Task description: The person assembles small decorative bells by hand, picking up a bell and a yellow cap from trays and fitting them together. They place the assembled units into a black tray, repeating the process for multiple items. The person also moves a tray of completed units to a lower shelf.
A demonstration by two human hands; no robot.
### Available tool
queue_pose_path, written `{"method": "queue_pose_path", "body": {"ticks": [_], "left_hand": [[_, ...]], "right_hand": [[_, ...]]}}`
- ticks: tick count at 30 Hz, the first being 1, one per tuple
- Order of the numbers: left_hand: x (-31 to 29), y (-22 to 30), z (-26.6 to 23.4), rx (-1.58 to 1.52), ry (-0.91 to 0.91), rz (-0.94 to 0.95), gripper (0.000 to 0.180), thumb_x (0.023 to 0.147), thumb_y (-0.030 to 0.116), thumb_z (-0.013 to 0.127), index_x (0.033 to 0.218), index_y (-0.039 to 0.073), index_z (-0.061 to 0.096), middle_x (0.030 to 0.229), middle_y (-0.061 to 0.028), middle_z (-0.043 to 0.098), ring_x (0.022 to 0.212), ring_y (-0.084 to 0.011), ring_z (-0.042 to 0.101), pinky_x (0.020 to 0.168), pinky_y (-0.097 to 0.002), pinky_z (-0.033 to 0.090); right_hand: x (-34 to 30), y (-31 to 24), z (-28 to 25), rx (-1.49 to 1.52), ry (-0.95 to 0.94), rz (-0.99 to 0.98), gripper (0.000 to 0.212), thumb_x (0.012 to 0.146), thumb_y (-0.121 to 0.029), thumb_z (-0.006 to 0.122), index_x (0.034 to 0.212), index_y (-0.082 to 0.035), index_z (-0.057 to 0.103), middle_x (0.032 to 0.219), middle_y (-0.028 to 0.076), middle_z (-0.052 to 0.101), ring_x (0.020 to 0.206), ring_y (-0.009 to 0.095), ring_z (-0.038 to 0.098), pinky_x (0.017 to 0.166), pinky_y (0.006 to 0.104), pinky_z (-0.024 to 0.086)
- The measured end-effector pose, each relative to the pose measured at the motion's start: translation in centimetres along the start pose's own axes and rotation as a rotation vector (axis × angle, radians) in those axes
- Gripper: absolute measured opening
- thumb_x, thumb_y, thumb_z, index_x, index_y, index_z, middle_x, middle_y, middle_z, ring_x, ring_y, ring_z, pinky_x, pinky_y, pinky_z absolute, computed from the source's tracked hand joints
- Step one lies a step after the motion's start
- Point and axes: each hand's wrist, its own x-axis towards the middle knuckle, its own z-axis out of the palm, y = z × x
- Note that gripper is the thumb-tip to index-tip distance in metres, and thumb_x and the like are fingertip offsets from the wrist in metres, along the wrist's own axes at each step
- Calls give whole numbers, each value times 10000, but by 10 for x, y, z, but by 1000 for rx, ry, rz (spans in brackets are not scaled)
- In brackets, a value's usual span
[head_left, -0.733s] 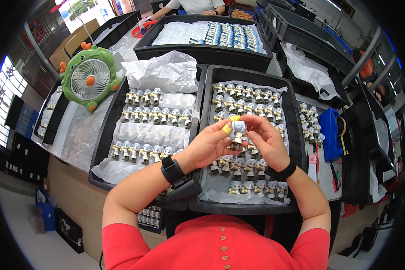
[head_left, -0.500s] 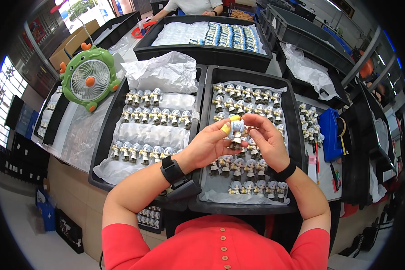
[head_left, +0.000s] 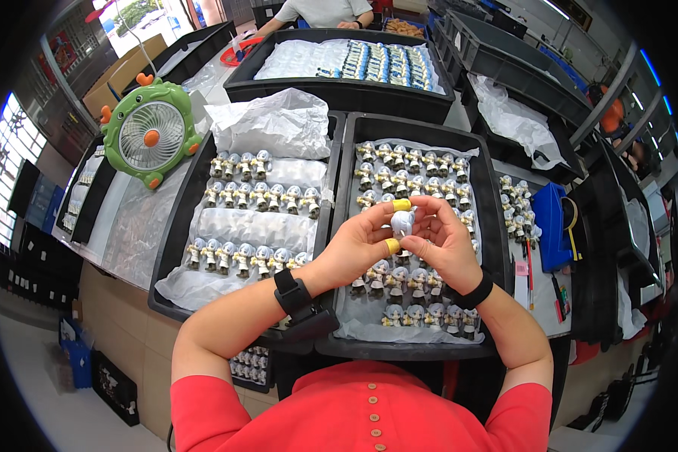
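Above the right-hand black tray (head_left: 343, 301), both hands meet around a small figurine (head_left: 402, 221) with pale grey-blue hair. My left hand (head_left: 354, 248) pinches it between thumb and forefinger, both tips wrapped in yellow covers. From the other side, the fingers and thumb of my right hand (head_left: 450, 245) close on it too. Mostly its head shows; the body is largely hidden by fingers. Beneath the hands, rows of similar figurines (head_left: 415, 315) lie on white sheeting. The left-hand black tray (head_left: 175, 248) holds more figurine rows (head_left: 260, 197) and crumpled white wrapping (head_left: 271, 120).
A green fan (head_left: 149, 132) stands at the left. Beyond both trays, a larger black tray (head_left: 339, 92) carries blue-and-white pieces, with another person's arms (head_left: 346, 22) behind it. Loose figurines (head_left: 518, 211), a blue bin (head_left: 553, 230) and slim tools (head_left: 531, 275) lie at right.
The figurine has turned from upright, with hair, coat and legs showing, to mainly its head in view. My fingers have shifted their hold, the left thumb now below the head.
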Motion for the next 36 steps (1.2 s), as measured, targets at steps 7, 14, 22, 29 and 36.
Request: {"method": "queue_pose_path", "body": {"ticks": [7, 14, 22, 29, 36], "left_hand": [[2, 2, -4, 99, 19, 16, 528, 802, -20, 609, 1285, 6, 399, 1176, -71, 509, 1069, -144, 516, 868, -268, 453], [3, -2, -5, 97, 36, 21, 541, 786, 2, 642, 1274, -12, 408, 1097, -69, 518, 1021, -133, 526, 809, -254, 474], [3, 6, -14, -1, -25, -156, 553, 833, 13, 591, 1334, 47, 361, 1168, -70, 520, 1034, -137, 543, 863, -285, 478], [3, 12, -7, -91, 25, -191, 550, 835, 76, 606, 1325, 33, 359, 1107, -85, 535, 937, -131, 579, 767, -250, 512], [2, 7, -11, 7, 96, -153, 419, 833, 104, 627, 1185, 30, 411, 1039, -105, 570, 896, -146, 602, 757, -253, 511]], "right_hand": [[0, -3, -1, 18, -14, -11, 381, 850, 3, 560, 1211, -42, 448, 1062, 85, 567, 974, 133, 569, 853, 264, 463], [4, 1, -8, 158, -23, 123, 349, 875, 6, 514, 1214, -41, 444, 1064, 98, 584, 992, 138, 569, 859, 258, 460], [6, 8, -14, 252, -8, 216, 350, 879, -36, 538, 1217, -44, 449, 1026, 91, 594, 914, 118, 591, 805, 245, 490], [7, 8, -14, 238, -20, 237, 319, 878, -56, 549, 1191, -44, 487, 1016, 66, 596, 906, 99, 584, 790, 234, 488], [6, 12, -13, 168, -7, 302, 284, 900, -99, 526, 1176, -35, 508, 991, 51, 592, 888, 94, 580, 767, 236, 488]]}}
